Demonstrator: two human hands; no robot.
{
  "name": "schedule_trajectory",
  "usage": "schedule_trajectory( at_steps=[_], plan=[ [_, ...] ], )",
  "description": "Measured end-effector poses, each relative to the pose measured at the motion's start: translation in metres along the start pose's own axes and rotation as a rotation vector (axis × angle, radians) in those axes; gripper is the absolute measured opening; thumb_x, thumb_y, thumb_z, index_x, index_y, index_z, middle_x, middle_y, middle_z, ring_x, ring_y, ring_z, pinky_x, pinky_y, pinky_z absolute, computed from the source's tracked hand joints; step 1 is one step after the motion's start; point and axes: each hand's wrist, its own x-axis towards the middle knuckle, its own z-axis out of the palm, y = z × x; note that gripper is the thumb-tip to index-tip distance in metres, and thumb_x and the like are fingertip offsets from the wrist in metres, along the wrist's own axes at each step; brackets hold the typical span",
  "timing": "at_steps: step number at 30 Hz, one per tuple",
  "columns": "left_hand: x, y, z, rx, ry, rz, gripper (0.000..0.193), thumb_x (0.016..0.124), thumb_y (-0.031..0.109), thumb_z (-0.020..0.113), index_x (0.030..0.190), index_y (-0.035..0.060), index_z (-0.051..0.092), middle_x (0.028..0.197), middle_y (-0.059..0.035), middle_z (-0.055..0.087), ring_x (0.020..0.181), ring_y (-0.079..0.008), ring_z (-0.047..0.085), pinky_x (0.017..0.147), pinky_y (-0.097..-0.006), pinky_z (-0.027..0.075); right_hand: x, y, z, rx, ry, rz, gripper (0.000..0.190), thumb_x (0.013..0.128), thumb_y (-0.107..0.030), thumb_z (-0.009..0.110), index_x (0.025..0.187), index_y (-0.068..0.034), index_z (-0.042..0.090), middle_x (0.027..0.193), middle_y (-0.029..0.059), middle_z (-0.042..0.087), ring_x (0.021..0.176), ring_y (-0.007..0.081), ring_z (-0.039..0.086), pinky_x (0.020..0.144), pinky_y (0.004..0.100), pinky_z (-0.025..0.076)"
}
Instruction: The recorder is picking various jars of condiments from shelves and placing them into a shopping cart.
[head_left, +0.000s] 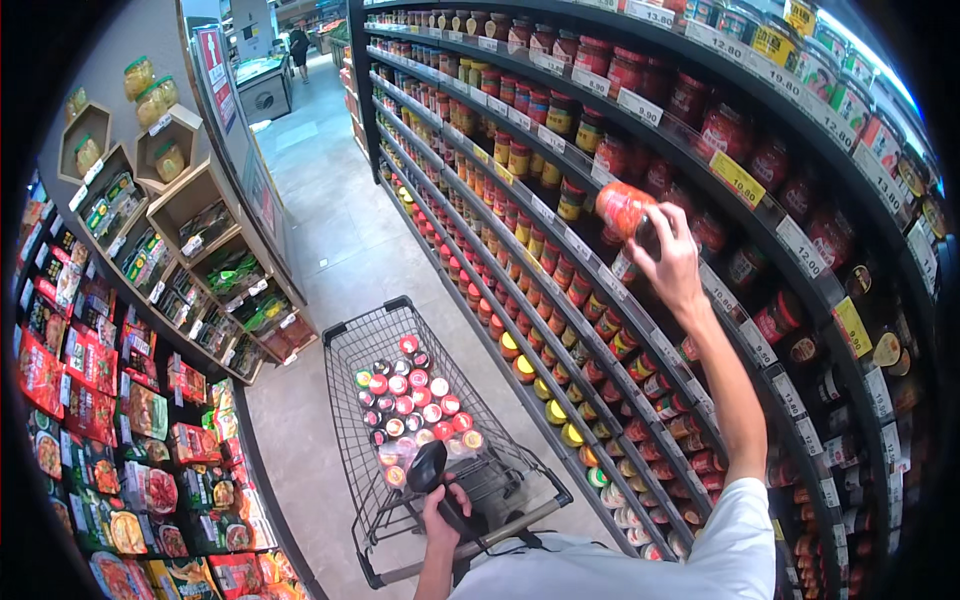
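My right hand (667, 251) is raised at the sauce shelves and grips a glass jar of red sauce (624, 206) by its dark lid end. The jar is tilted nearly on its side, its base pointing left, just in front of the shelf edge. Low in the view, my left hand (444, 514) is wrapped around the handle of a black handheld barcode scanner (427, 466). The scanner's head is over the near end of a wire shopping cart (341, 390). Inside the cart stand several lidded jars (405, 405), mostly with red or dark caps.
Long black shelves (525, 127) packed with jars and price tags curve along the right. Packaged foods (90, 352) fill a rack at left, beside wooden display boxes (187, 210). The tiled aisle (300, 180) runs ahead to a distant person (300, 51).
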Motion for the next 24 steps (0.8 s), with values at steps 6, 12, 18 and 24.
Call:
schedule_trajectory(
  at_steps=[6,12,18,24],
  plan=[
    [0.013,0.017,-0.009,-0.012,0.008,-0.019,0.034,0.083,0.023,0.05,0.109,0.0006,0.047,0.066,-0.011,0.05,0.051,-0.0216,0.049,0.047,-0.031,0.041,0.056,0.039,0.036,-0.35,-0.16,0.066,0.056,0.068,-0.007,0.071,0.118,-0.003,0.048,0.116,0.0153,0.046,0.096,0.0339,0.052,0.082,0.041,0.049],
    [0.029,0.022,-0.021,-0.016,0.021,-0.055,0.031,0.083,0.022,0.05,0.106,0.0015,0.048,0.064,-0.0096,0.049,0.05,-0.021,0.049,0.045,-0.0304,0.041,0.068,0.067,0.07,-0.6,-0.311,0.113,0.059,0.069,-0.003,0.065,0.124,-0.006,0.044,0.124,0.0174,0.044,0.09,0.0376,0.056,0.076,0.0416,0.052],
    [0.028,0.028,-0.034,-0.04,0.076,-0.027,0.029,0.083,0.021,0.05,0.105,0.0017,0.048,0.063,-0.0088,0.048,0.049,-0.0206,0.049,0.045,-0.0304,0.042,0.082,0.079,0.092,-0.62,-0.445,0.223,0.061,0.073,-0.006,0.063,0.129,-0.005,0.038,0.125,0.0249,0.044,0.097,0.0426,0.056,0.077,0.0474,0.05],
    [0.037,0.027,-0.038,-0.042,0.068,-0.044,0.029,0.084,0.022,0.049,0.105,0.0018,0.048,0.061,-0.0081,0.047,0.049,-0.0204,0.048,0.046,-0.0302,0.041,0.097,0.118,0.089,-0.427,-0.602,0.387,0.046,0.081,-0.009,0.052,0.124,0.006,0.043,0.094,0.0341,0.057,0.087,0.0454,0.059,0.076,0.0485,0.049]
  ],
)
